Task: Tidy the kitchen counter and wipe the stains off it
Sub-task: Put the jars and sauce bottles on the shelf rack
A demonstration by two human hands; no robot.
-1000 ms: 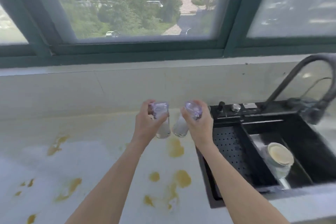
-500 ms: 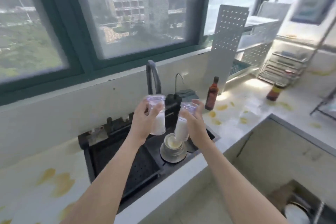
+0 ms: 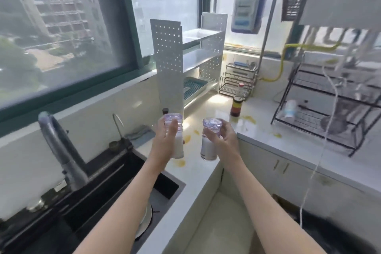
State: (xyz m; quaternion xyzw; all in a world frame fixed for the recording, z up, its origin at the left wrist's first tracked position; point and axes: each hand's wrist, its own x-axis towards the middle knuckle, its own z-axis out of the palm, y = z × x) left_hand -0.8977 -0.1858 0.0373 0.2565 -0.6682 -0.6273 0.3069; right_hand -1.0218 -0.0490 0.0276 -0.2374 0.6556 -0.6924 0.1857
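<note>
Two clear jars with pale purple lids are held up side by side in the head view, each part-filled with something white. The left hand [image 3: 165,142] is wrapped around the left jar [image 3: 175,136], fingers curled over its front and reaching up to the lid. The right hand [image 3: 223,140] grips the right jar [image 3: 209,140] from its right side, thumb and fingers closed round the upper part just under the lid. The jars are near each other but apart, both upright, raised above the corner of the white surface [image 3: 268,113].

Below and between them, yellow stains [image 3: 186,138] mark the surface, with more yellow splashes [image 3: 249,118] farther back beside a dark jar with a black lid [image 3: 237,106]. That dark jar stands on the surface in front of a small wire rack [image 3: 237,84], in which a bottle with a red cap sits.

At the left, a black sink [image 3: 115,181] is set into the surface, with a grey faucet [image 3: 59,150] rising over it and a pale dish [image 3: 144,220] lying in the basin, partly hidden by the left forearm. Behind the jars, a white perforated shelf unit [image 3: 185,57] stands against the window. At the right, a black wire rack [image 3: 329,109] sits on the surface. The far edge of the view is blurred.
</note>
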